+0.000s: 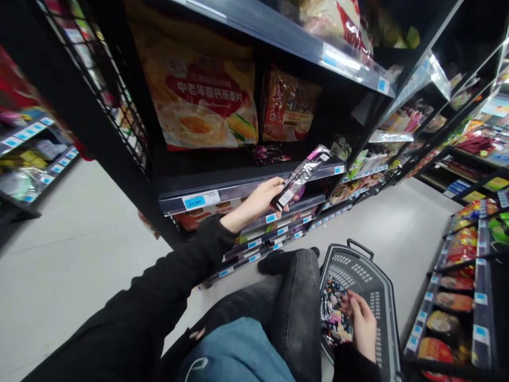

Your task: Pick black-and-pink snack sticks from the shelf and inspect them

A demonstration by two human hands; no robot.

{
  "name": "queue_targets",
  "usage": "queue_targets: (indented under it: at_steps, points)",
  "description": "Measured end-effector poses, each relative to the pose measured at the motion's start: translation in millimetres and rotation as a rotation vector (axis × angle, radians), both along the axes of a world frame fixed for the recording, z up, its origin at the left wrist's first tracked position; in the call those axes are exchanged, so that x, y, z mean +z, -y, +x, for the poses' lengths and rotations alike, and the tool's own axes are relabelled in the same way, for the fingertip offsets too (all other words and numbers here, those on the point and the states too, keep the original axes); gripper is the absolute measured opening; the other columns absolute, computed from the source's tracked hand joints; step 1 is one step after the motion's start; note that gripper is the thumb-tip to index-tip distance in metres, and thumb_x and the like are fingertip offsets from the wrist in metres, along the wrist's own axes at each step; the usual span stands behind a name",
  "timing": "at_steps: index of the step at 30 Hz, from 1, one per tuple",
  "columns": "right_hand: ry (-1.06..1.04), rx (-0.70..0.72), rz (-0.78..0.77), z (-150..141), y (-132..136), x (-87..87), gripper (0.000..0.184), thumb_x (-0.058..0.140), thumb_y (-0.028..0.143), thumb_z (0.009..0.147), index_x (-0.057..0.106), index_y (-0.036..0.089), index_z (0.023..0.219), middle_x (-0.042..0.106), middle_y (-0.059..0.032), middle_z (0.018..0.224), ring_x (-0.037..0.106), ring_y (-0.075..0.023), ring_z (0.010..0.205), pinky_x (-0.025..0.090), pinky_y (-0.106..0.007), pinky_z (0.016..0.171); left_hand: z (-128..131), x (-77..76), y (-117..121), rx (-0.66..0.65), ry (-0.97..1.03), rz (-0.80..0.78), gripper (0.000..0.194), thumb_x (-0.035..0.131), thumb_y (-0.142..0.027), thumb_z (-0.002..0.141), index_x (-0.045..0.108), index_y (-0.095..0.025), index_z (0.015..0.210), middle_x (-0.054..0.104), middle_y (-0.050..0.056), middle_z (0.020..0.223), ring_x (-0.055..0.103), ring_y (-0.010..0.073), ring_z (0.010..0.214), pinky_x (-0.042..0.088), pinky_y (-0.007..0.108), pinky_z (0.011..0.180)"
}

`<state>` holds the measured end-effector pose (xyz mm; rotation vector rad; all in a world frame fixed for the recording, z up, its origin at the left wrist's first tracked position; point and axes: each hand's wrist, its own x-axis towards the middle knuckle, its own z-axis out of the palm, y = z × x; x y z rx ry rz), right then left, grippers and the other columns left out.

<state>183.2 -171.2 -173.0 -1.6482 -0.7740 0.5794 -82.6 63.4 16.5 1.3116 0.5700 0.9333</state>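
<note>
My left hand [263, 200] is raised to the middle shelf [222, 195] and grips a long silver and black snack packet [304, 173] by its lower end. The packet slants up to the right, in front of the shelf rail. My right hand [363, 321] is down in a dark shopping basket [382, 297] on the floor. Its fingers are closed on small colourful packets [333, 313] that lie in the basket. My bent knee in dark jeans [296, 297] is between the two hands.
Big orange and red food bags [199, 90] stand on the shelf above. Lower shelves with blue price tags [274, 233] run away to the right. More racks of goods stand at right [457, 297] and far left [32, 159]. Grey floor [71, 254] stretches between.
</note>
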Motion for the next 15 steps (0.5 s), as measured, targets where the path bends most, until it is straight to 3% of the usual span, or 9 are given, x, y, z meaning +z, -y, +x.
queue_targets:
  at_steps: [3,7,11,15]
  points:
    - [-0.095,-0.021,0.04,-26.9,-11.6,41.4,0.036,0.066,0.053,0.071,0.067,0.021,0.087,0.07,-0.005,0.074,0.065,-0.0215,0.062,0.055,-0.038,0.06,5.0,-25.5,45.8,-0.155,0.043,-0.151,0.026,0.055,-0.037,0.085,0.043,-0.018,0.096,0.071,0.01,0.09,0.063,0.0136,0.056,0.047,0.021,0.041]
    - [-0.174,0.129,0.133,-53.7,-16.6,82.1,0.041,0.06,0.05,0.081,0.061,0.016,0.102,0.068,-0.007,0.083,0.064,-0.0164,0.068,0.052,-0.033,0.066,9.7,-62.6,99.1,-0.39,0.025,-0.362,0.04,0.062,-0.046,0.081,0.047,-0.016,0.102,0.07,0.01,0.087,0.063,0.0146,0.06,0.049,0.022,0.045]
    - [-0.229,0.157,0.197,-68.3,-15.3,103.4,0.042,0.059,0.05,0.081,0.052,0.02,0.11,0.062,-0.0024,0.084,0.06,-0.0132,0.063,0.05,-0.029,0.059,8.0,-89.5,142.2,-0.506,-0.038,-0.479,0.043,0.063,-0.05,0.079,0.053,-0.014,0.1,0.067,0.009,0.088,0.061,0.0127,0.063,0.047,0.02,0.047]
    - [-0.033,0.041,0.095,-80.0,-11.6,115.9,0.054,0.07,0.045,0.07,0.05,0.02,0.114,0.058,-0.0026,0.09,0.054,-0.0115,0.066,0.048,-0.027,0.061,3.8,-102.6,167.6,-0.549,-0.12,-0.478,0.038,0.06,-0.047,0.082,0.054,-0.014,0.099,0.064,0.006,0.089,0.059,0.0113,0.066,0.049,0.021,0.051]
